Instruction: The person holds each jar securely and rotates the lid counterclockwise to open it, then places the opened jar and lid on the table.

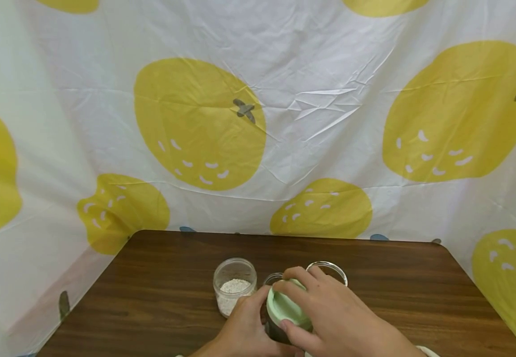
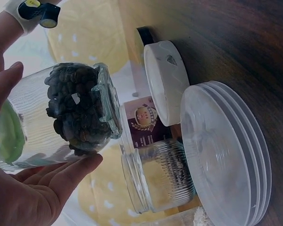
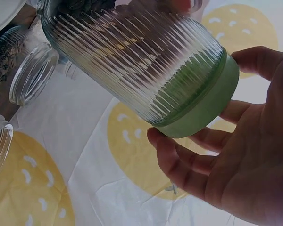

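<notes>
A ribbed glass jar (image 3: 118, 56) holds dark, bean-like pieces (image 2: 78, 106) and has a pale green lid (image 1: 287, 310). My left hand (image 1: 251, 322) grips the jar's side, thumb on one side and fingers on the other in the left wrist view. From above, my right hand (image 1: 334, 307) holds the lid, its fingertips spread around the rim. In the right wrist view, the lid sits on the jar's mouth. The jar is held up off the table, and the hands hide part of it in the head view.
A glass jar (image 1: 234, 270) of white grains stands to the left. Behind the hands are a ribbed jar (image 2: 155, 176) with dark contents and another round clear rim (image 1: 340, 271). Stacked clear lids (image 2: 217, 150), a white round container (image 2: 165, 84) and a maroon label (image 2: 145, 121) are close by.
</notes>
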`<state>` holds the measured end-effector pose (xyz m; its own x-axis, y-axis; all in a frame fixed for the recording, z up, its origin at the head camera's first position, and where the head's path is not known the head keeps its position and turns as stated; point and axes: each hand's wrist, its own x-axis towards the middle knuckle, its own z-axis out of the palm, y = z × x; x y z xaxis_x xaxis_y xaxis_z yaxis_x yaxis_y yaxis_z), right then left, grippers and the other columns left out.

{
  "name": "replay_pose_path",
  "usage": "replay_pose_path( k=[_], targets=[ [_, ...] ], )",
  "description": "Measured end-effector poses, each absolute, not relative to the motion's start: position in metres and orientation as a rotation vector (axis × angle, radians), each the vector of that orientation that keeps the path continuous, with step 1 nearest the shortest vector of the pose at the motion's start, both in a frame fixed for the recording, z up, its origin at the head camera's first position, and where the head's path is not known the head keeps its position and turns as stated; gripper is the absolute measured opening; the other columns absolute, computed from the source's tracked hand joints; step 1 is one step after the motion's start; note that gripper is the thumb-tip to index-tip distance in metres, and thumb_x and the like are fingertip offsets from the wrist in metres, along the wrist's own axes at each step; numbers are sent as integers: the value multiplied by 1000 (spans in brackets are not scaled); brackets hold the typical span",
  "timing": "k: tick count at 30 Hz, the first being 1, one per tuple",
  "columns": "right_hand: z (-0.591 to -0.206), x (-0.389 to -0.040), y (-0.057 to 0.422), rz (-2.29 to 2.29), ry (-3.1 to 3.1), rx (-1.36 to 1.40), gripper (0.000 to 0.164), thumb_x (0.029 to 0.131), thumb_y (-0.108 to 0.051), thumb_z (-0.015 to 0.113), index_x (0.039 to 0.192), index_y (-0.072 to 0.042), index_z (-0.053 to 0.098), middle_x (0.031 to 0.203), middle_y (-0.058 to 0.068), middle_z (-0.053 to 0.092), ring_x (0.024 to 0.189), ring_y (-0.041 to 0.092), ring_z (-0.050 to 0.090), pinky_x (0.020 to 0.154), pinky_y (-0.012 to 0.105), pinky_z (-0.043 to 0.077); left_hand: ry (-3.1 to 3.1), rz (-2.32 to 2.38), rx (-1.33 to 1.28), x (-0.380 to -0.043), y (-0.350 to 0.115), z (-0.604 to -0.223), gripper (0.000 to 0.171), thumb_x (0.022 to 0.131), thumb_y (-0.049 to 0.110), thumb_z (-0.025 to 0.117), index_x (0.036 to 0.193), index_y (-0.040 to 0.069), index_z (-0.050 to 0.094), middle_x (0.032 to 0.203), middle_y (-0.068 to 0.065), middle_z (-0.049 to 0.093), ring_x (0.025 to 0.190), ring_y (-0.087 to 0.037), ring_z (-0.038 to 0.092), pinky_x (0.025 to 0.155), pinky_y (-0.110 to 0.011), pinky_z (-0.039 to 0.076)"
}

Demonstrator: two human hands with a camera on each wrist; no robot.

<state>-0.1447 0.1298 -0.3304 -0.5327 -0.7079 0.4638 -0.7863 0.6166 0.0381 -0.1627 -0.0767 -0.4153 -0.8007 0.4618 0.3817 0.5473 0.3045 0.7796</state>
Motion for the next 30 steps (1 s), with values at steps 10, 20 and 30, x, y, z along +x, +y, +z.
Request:
replay_pose_path(
  k=[10,20,30],
  targets=[
    [-330,-145,131,250,-2331,1344,61,79,-20,68,139,-25,54,139,0,55,113,19,57,87,38,52,-2436,-1681,-1003,-164,-77,-418,70,74,30,91,133,19,56,112,2,73,97,-4,70,82,-23,58],
    [-327,-144,133,229,-2316,1294,67,79,-26,69,143,-25,50,148,1,48,126,21,54,98,48,46,-2410,-1569,-1030,-166,-77,-418,76,73,36,92,136,24,52,112,9,72,95,-1,68,79,-23,57],
    [-333,-143,126,268,-2484,1013,70,87,-73,59,137,-24,58,130,-2,58,108,20,59,86,45,54,-2460,-1627,-978,-165,-76,-416,73,70,41,93,131,29,54,112,13,71,97,-3,68,83,-25,56]
  ],
)
